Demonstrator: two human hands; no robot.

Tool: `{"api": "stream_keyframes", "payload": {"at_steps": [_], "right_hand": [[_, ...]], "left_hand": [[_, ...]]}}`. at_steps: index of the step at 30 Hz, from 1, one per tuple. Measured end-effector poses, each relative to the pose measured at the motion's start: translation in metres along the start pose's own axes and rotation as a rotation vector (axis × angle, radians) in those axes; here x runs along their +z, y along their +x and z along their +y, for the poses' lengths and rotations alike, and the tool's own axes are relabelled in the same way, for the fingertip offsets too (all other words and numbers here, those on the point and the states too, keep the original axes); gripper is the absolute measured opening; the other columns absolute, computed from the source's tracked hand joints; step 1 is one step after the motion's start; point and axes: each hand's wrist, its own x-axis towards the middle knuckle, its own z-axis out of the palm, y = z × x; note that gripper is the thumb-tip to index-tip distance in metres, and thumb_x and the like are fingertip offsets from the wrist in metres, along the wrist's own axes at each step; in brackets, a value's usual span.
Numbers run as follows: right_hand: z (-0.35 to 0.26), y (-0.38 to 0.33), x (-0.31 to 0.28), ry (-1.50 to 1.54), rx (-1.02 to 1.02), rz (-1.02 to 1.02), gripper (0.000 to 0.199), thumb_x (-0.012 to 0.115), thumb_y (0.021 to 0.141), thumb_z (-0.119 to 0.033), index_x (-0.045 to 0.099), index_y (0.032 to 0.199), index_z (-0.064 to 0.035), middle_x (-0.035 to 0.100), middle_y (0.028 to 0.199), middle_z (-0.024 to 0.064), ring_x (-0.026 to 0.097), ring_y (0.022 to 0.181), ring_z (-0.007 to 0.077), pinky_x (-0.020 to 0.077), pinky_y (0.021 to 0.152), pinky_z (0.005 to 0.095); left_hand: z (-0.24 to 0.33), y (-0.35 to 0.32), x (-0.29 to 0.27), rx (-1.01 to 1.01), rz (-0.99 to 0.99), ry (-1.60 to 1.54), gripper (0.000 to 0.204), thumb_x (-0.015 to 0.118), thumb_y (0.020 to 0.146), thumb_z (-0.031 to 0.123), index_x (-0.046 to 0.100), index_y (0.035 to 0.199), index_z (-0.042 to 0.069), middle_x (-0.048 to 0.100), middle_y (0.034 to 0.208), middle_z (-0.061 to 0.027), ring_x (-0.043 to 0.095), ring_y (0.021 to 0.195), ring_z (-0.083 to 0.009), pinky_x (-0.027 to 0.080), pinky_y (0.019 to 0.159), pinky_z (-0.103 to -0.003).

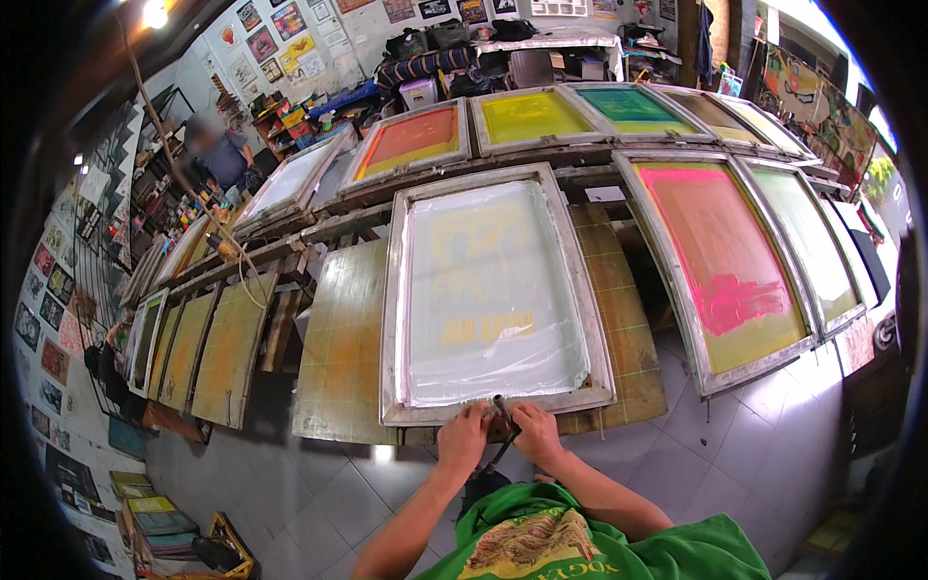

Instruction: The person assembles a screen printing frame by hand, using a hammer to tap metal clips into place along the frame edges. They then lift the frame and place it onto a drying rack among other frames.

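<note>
We are counting two hands, left (462,437) and right (535,432), both gripping one dark clamp (501,414) at the near rail of one white screen (488,290). We are seeing one pink screen (727,261), one orange screen (411,140), one yellow screen (530,116), one green screen (628,104), and one person (220,155) standing far off.
</note>
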Motion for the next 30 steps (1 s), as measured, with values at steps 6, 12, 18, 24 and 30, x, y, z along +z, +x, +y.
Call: {"api": "stream_keyframes", "payload": {"at_steps": [6,12,18,24,30], "right_hand": [[0.004,-0.005,0.003,-0.023,0.025,0.014,0.016,0.083,0.088,-0.015,0.070,0.093,-0.0062,0.071,0.092,0.0100,0.073,0.085,0.0347,0.0586,0.069,0.0447],[-0.001,-0.004,0.003,-0.020,0.050,0.048,0.015,0.082,0.089,-0.014,0.071,0.095,-0.0063,0.071,0.092,0.0106,0.072,0.084,0.0353,0.0583,0.070,0.0452],[-0.002,-0.001,-0.002,0.014,0.096,-0.007,0.017,0.082,0.086,-0.012,0.072,0.097,-0.0061,0.071,0.093,0.0119,0.071,0.086,0.0382,0.0577,0.072,0.0462],[-0.004,-0.003,0.000,0.019,0.145,-0.047,0.024,0.075,0.081,-0.002,0.070,0.104,-0.0061,0.074,0.107,0.0107,0.073,0.098,0.0375,0.0599,0.076,0.0486],[-0.006,0.000,0.001,0.027,0.106,0.019,0.016,0.083,0.089,-0.013,0.074,0.100,-0.0060,0.071,0.091,0.0121,0.071,0.083,0.0376,0.0580,0.069,0.0455]], "left_hand": [[-0.011,-0.013,0.014,0.148,0.269,-0.220,0.016,0.082,0.094,0.014,0.078,0.110,0.014,0.072,0.102,-0.0053,0.075,0.083,-0.0317,0.060,0.068,-0.042],[-0.014,-0.017,0.007,0.197,0.278,-0.223,0.019,0.082,0.094,0.016,0.076,0.112,0.013,0.072,0.106,-0.0056,0.075,0.084,-0.0322,0.060,0.070,-0.041],[-0.004,-0.005,0.006,0.045,0.160,-0.078,0.017,0.077,0.100,0.025,0.068,0.103,0.012,0.072,0.102,-0.0095,0.074,0.079,-0.0370,0.059,0.064,-0.047],[-0.003,-0.008,0.010,0.024,0.221,-0.312,0.018,0.077,0.101,0.022,0.069,0.107,0.007,0.073,0.099,-0.0119,0.074,0.077,-0.0328,0.057,0.066,-0.047],[-0.007,-0.028,0.024,-0.542,0.167,-1.074,0.015,0.073,0.103,0.016,0.073,0.110,0.003,0.079,0.094,-0.0083,0.074,0.075,-0.0164,0.055,0.059,-0.033]]}}
